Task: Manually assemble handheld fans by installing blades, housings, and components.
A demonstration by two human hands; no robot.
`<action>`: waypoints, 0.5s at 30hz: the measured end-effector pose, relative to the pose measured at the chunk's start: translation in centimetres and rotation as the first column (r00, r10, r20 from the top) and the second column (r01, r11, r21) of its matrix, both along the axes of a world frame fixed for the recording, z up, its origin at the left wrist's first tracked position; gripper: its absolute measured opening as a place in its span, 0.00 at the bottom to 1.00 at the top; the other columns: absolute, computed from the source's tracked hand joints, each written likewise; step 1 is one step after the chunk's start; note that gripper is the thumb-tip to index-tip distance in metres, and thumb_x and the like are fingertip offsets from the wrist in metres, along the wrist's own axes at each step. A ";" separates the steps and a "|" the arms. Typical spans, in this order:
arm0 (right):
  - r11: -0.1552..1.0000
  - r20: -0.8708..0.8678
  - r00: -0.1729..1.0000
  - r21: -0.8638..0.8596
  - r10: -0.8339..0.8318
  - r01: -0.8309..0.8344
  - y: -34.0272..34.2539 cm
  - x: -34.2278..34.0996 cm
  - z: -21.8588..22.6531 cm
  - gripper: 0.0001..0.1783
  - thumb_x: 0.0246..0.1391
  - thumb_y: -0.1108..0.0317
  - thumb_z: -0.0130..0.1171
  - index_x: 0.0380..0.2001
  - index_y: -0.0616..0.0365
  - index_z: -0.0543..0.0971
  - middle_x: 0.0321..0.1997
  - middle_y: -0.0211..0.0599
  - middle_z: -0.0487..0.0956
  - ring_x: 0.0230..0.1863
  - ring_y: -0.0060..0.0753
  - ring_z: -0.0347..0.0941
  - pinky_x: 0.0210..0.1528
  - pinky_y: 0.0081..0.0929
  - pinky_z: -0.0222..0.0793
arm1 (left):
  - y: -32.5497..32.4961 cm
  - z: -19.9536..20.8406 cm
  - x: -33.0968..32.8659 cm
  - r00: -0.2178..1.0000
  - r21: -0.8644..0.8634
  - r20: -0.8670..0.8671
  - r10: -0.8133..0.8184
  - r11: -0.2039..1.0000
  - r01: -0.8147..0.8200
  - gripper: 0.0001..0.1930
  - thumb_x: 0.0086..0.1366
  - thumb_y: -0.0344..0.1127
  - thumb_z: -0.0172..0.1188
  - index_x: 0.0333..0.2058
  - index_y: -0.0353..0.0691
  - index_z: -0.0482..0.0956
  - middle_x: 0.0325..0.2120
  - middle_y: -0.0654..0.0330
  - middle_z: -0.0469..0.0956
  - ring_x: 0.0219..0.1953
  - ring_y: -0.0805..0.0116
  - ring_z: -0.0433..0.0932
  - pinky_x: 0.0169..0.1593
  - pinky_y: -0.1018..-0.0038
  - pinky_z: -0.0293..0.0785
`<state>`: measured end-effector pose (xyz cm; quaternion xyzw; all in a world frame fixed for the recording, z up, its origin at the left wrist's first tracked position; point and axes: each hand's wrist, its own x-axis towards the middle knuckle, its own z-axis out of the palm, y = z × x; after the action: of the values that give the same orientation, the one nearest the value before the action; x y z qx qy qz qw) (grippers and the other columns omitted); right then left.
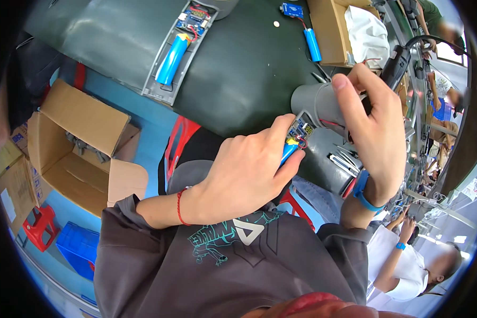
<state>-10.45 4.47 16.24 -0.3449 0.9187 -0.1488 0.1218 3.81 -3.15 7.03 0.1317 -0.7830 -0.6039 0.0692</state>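
My left hand (244, 172) is closed around a grey handle housing whose green circuit board (302, 127) and blue battery cell (289, 151) show past the fingertips, joined by a red wire. This handle meets a grey cylindrical body (315, 100) lying on the dark table. My right hand (373, 124) is bent over the cylinder's far right end, its thumb raised and index finger curled. Its other fingers are hidden, so what they grip cannot be made out. Directly behind it is a black corded tool (396, 64).
Another opened grey handle (167, 87) with battery and board lies at the upper left. A loose blue battery (312, 45) lies near a cardboard box (328, 32). Tweezers (344, 161) rest by my right wrist. An open carton (71, 169) and red stool (40, 228) stand left; people sit right.
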 end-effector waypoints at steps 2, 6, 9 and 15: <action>0.985 -0.219 0.965 0.122 0.146 -0.122 0.4 0.1 0.2 0.16 0.54 0.61 0.58 0.26 0.65 0.73 0.22 0.38 0.72 0.24 0.28 0.67 0.27 0.26 0.62 | 0.1 0.4 -0.2 0.997 -0.118 0.056 -0.053 0.991 0.059 0.23 0.58 0.36 0.61 0.49 0.33 0.67 0.23 0.48 0.78 0.23 0.49 0.78 0.28 0.61 0.73; 0.990 -0.113 0.992 0.137 0.058 -0.043 -0.6 -0.3 0.5 0.15 0.52 0.61 0.59 0.27 0.65 0.74 0.26 0.39 0.74 0.25 0.31 0.68 0.30 0.28 0.64 | -0.2 0.7 -0.9 0.988 -0.135 0.127 -0.087 0.985 0.104 0.23 0.58 0.37 0.61 0.49 0.33 0.66 0.20 0.49 0.77 0.22 0.48 0.78 0.27 0.60 0.73; 0.998 -0.119 0.992 0.040 0.048 -0.043 0.4 -0.2 -0.6 0.12 0.51 0.65 0.60 0.29 0.65 0.74 0.28 0.39 0.74 0.28 0.29 0.68 0.32 0.24 0.63 | -0.2 0.6 -0.9 0.988 -0.098 0.141 -0.071 0.992 0.085 0.23 0.58 0.36 0.61 0.48 0.33 0.66 0.20 0.48 0.77 0.21 0.47 0.77 0.27 0.59 0.73; 0.975 -0.183 0.982 -0.222 -0.038 -0.003 2.8 1.7 3.2 0.18 0.52 0.66 0.59 0.45 0.62 0.77 0.40 0.35 0.75 0.41 0.24 0.69 0.44 0.21 0.65 | -0.4 0.6 -0.7 0.990 -0.109 0.136 -0.034 0.993 0.049 0.24 0.59 0.35 0.61 0.51 0.34 0.65 0.20 0.47 0.77 0.22 0.46 0.77 0.26 0.61 0.72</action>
<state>-8.79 7.31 19.41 -0.3607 0.9067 -0.2185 -0.0049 3.09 -3.57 7.63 0.1517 -0.8210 -0.5503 0.0113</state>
